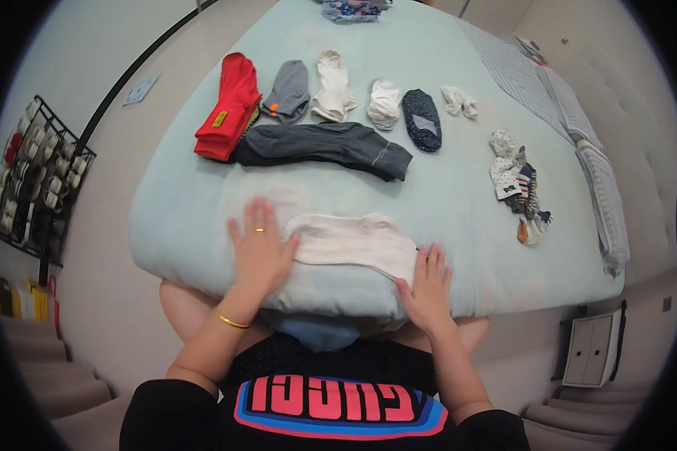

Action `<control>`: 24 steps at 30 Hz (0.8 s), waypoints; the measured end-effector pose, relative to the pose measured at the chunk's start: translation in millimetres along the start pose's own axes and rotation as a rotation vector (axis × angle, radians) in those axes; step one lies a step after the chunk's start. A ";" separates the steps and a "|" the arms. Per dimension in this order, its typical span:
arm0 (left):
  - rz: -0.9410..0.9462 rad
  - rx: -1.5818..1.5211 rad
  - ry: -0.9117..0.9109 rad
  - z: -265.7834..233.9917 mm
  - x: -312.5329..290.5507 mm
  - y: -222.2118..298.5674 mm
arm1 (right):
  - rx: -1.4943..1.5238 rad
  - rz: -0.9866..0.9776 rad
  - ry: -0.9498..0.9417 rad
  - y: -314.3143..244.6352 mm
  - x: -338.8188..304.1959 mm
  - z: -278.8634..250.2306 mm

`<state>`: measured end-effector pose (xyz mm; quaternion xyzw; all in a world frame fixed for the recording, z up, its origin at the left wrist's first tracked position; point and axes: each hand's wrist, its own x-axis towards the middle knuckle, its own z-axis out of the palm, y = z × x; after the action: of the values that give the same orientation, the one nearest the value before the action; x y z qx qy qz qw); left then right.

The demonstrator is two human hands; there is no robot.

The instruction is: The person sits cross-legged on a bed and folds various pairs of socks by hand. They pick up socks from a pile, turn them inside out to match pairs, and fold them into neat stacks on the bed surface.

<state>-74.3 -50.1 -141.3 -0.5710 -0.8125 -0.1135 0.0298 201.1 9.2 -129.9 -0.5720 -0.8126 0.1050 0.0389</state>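
- While the pale bed [459, 203] spreads beneath the fingers [261, 213], dark grey socks [320, 147] lie beyond them.
- White sock [353, 240]: flat on the bed, between the left and right fingers.
- Left hand [265, 248]: fingers splayed flat, at one end of the sock.
- Right hand [429, 289]: fingers extended, at its opposite end.

We see one line of big, blocky pink lettering [327, 400], upside down to us, on a blue-and-pink-edged print across the front of the black shirt [165, 413]. On the red socks [235, 86] we find a small yellow label [219, 119], its dark marks too small for us to read. We can read nothing else.
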 end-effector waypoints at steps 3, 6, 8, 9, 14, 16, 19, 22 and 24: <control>0.000 -0.174 0.150 -16.0 9.1 13.0 | 0.009 -0.059 0.091 -22.7 1.7 -18.6; 0.380 -0.139 0.021 -43.6 15.5 75.0 | 0.089 -0.306 0.130 -71.6 19.1 -5.4; 0.457 -0.139 0.000 -8.2 15.4 82.0 | -0.257 -0.307 0.262 -72.4 32.3 36.5; 0.434 -0.170 -0.038 3.9 15.5 74.5 | -0.030 -0.352 0.163 -67.2 30.9 29.0; 0.272 -0.029 -0.067 -1.0 5.1 43.6 | 0.052 -0.028 0.095 -13.7 3.3 13.5; 0.195 -0.006 -0.043 0.8 -1.9 23.4 | 0.010 0.112 0.091 20.9 -18.0 9.8; 0.105 -0.027 0.065 -2.0 -12.5 -9.0 | -0.080 0.291 0.077 60.3 -45.5 -2.0; 0.108 -0.214 0.099 -6.5 -12.4 -28.8 | -0.005 0.456 0.191 83.3 -45.2 -15.0; -0.008 -0.630 0.033 -11.4 3.6 -20.3 | 0.283 0.226 0.330 61.2 -27.6 -22.4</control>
<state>-95.5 -55.8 -132.6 -0.5470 -0.7389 -0.3693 -0.1359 271.1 6.0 -119.6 -0.6574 -0.7033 0.1266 0.2390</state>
